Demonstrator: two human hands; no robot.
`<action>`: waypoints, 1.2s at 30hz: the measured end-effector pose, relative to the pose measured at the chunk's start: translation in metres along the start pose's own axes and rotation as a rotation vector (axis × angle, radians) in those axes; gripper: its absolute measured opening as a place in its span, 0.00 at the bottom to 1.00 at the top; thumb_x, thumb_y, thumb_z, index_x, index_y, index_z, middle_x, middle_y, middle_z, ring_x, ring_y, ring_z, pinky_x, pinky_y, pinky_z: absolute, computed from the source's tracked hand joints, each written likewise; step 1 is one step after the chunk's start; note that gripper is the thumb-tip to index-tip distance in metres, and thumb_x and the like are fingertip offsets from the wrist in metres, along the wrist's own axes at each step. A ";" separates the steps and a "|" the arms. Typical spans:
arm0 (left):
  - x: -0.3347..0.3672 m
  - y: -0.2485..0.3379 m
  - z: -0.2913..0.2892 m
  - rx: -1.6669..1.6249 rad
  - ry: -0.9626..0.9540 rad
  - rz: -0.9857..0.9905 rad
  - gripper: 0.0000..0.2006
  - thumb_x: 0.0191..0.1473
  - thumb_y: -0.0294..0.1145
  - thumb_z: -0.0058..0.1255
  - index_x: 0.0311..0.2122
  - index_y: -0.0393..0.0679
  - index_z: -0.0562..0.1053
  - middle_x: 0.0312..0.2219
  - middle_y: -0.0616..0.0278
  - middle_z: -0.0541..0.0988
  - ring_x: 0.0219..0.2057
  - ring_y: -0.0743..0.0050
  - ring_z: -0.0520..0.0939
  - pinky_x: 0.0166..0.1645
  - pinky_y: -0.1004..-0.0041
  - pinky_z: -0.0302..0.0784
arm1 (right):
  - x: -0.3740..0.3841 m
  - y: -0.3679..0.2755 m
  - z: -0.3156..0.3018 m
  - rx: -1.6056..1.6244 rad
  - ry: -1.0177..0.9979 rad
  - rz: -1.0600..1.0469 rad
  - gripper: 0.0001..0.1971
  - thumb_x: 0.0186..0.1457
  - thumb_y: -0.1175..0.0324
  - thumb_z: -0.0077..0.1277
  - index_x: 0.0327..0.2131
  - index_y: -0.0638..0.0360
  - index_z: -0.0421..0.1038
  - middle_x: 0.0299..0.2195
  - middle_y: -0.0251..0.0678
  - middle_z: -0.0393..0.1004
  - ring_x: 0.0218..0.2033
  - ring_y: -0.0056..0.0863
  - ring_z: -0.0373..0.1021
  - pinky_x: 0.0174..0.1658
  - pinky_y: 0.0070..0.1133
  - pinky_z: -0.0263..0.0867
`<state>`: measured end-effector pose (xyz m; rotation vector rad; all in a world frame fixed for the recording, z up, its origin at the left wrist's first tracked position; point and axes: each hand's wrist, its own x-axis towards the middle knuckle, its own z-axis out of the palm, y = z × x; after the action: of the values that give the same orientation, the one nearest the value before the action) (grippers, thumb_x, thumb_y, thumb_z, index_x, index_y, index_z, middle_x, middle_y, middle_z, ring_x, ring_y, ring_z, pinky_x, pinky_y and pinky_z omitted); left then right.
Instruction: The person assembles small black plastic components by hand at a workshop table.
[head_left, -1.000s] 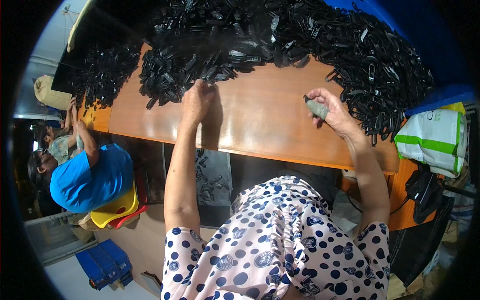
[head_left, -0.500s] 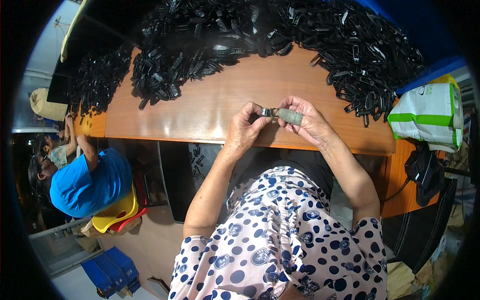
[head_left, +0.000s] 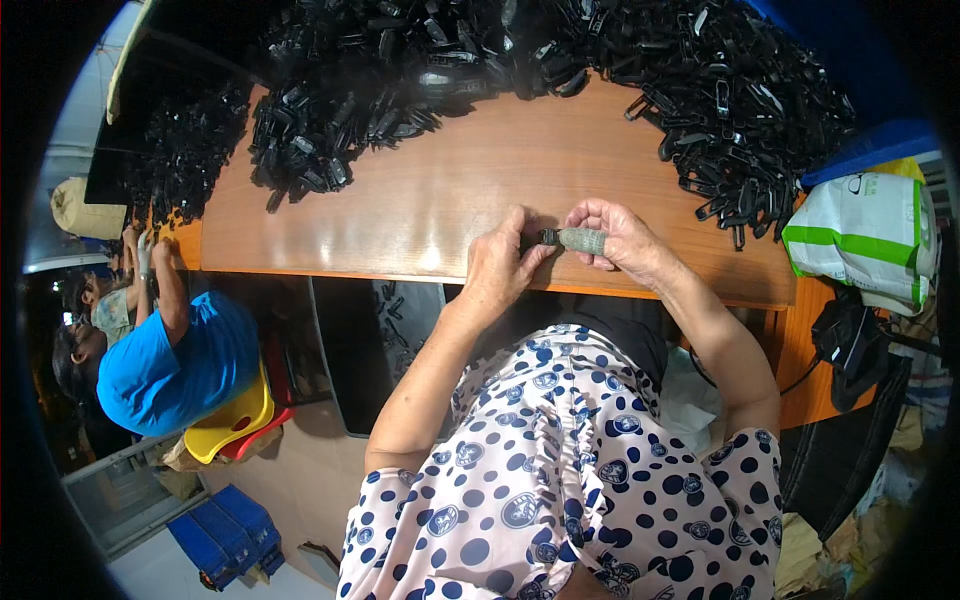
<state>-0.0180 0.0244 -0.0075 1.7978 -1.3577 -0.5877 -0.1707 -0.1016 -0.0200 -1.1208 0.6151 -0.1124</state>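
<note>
Near the front edge of the wooden table, my left hand (head_left: 497, 260) pinches a small black part (head_left: 549, 237) between thumb and fingers. It looks like one of the black plastic clip-like pieces piled on the table, but most of it is hidden by the fingers. From the other side, my right hand (head_left: 622, 243) closes on the same part. One of its digits wears a grey-green ribbed finger cover (head_left: 583, 241), whose tip presses against the black part. The other right fingers curl behind it.
A big heap of black parts (head_left: 400, 75) lines the table's far side, with more at the right (head_left: 735, 150). A white-and-green bag (head_left: 860, 235) stands at right. Below the table edge is a dark tray (head_left: 352, 360). A person in blue (head_left: 180, 365) works at left.
My left hand has turned a little and come closer to the covered digit, so less of the black part shows. The right hand's finger cover has tilted nearly level.
</note>
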 end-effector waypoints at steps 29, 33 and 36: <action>-0.127 -0.032 -0.109 -0.676 0.115 -0.388 0.08 0.50 0.24 0.52 0.37 0.35 0.75 0.42 0.61 0.70 0.35 0.77 0.75 0.33 0.81 0.74 | 0.039 0.021 0.168 0.201 -0.649 0.206 0.17 0.60 0.58 0.46 0.43 0.63 0.67 0.27 0.36 0.73 0.19 0.15 0.68 0.18 0.09 0.62; -0.155 -0.059 -0.131 -0.879 0.217 -0.633 0.08 0.49 0.26 0.53 0.36 0.36 0.75 0.39 0.64 0.70 0.31 0.78 0.74 0.34 0.80 0.71 | 0.057 0.044 0.200 0.010 -0.667 0.310 0.23 0.56 0.46 0.47 0.38 0.61 0.68 0.26 0.33 0.71 0.18 0.18 0.69 0.16 0.14 0.60; -0.157 -0.076 -0.167 -0.147 0.142 -0.377 0.21 0.46 0.43 0.60 0.41 0.39 0.73 0.41 0.58 0.70 0.44 0.66 0.71 0.49 0.68 0.68 | 0.063 0.044 0.193 -0.091 -0.683 0.318 0.37 0.55 0.48 0.49 0.58 0.62 0.47 0.52 0.50 0.63 0.27 0.26 0.74 0.22 0.17 0.66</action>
<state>0.1015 0.2334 0.0126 1.9454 -0.8624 -0.7214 -0.0285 0.0492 -0.0277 -1.0504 0.1761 0.5584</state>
